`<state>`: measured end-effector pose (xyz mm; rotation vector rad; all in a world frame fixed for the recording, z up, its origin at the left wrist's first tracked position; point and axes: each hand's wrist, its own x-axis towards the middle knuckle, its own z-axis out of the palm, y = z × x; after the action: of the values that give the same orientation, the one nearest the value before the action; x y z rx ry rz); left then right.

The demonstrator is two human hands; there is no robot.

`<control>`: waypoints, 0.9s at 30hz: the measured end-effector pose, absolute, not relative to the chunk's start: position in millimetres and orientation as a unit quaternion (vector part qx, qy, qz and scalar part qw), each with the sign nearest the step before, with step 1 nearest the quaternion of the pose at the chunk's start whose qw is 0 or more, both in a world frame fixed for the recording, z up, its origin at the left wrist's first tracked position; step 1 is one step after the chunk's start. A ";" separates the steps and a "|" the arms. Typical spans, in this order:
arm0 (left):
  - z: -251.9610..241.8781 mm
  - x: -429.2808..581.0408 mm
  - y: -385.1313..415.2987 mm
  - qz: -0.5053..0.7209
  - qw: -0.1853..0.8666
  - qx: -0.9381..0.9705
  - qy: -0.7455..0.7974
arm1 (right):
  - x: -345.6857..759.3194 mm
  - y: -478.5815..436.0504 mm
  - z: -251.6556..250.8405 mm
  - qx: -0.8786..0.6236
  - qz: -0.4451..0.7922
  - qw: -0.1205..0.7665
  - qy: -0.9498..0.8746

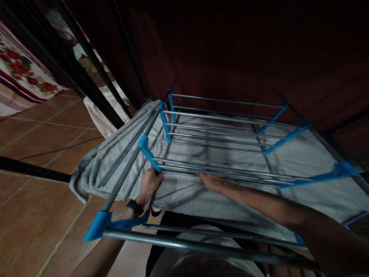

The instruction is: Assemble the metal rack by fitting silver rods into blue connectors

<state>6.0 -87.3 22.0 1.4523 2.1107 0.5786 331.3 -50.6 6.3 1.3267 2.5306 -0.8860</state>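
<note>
A rack of grey metal tubes (207,145) with blue plastic brackets stands over a grey blanket. My left hand (150,184), with a dark band on its wrist, is closed around the lower end of a blue bracket (150,154), where the thin rods meet it. Some of its fingers are hidden behind that joint. Farther right, my right hand (211,182) has its fingers on a lower metal rod (184,173) of the same tier. A thicker tube (173,242) with another blue bracket (99,226) crosses in front of my body.
The grey blanket (181,196) lies beneath the rack. Several loose grey tubes (123,152) rest on its left part. Dark frame poles (95,63) rise at the left, and a dark red cloth (230,54) hangs behind. Tiled floor (37,215) and a flowered cloth (23,73) are at the left.
</note>
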 end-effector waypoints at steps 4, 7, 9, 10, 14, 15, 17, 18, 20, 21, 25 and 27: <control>18.9 4.1 -86.8 0.216 0.261 0.545 0.767 | 332.0 -51.1 10.1 0.441 -0.306 0.081 0.840; 18.4 5.0 -87.0 0.207 0.251 0.558 0.764 | 331.6 -51.5 12.6 0.442 -0.311 0.085 0.837; 19.0 6.7 -86.9 0.189 0.234 0.561 0.771 | 331.1 -51.4 14.1 0.442 -0.311 0.083 0.837; 19.6 7.8 -86.8 0.181 0.224 0.562 0.776 | 330.8 -51.3 14.7 0.442 -0.310 0.083 0.837; 23.8 13.1 -86.5 0.143 0.193 0.566 0.789 | 330.4 -50.7 15.0 0.442 -0.310 0.083 0.838; 25.0 14.5 -86.4 0.131 0.190 0.567 0.790 | 330.6 -50.7 13.8 0.441 -0.311 0.079 0.838; 27.1 16.7 -86.0 0.110 0.185 0.571 0.792 | 330.8 -50.7 10.2 0.440 -0.315 0.067 0.838; 27.8 17.5 -85.8 0.102 0.184 0.574 0.792 | 330.7 -50.8 8.4 0.440 -0.315 0.061 0.839; 28.4 18.1 -85.2 0.095 0.178 0.579 0.790 | 329.7 -50.7 6.4 0.438 -0.312 0.050 0.841; 28.2 17.8 -85.0 0.094 0.175 0.582 0.788 | 328.7 -50.6 6.9 0.438 -0.309 0.047 0.843; 24.0 13.0 -85.1 0.108 0.164 0.592 0.782 | 324.0 -51.2 19.5 0.444 -0.296 0.057 0.843; 20.5 9.6 -84.4 0.113 0.159 0.594 0.780 | 323.2 -53.7 27.9 0.444 -0.289 0.067 0.845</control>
<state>9.6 -84.4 20.5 1.6982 2.2300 0.3227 323.2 -53.7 27.9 1.3387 2.5480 -0.8696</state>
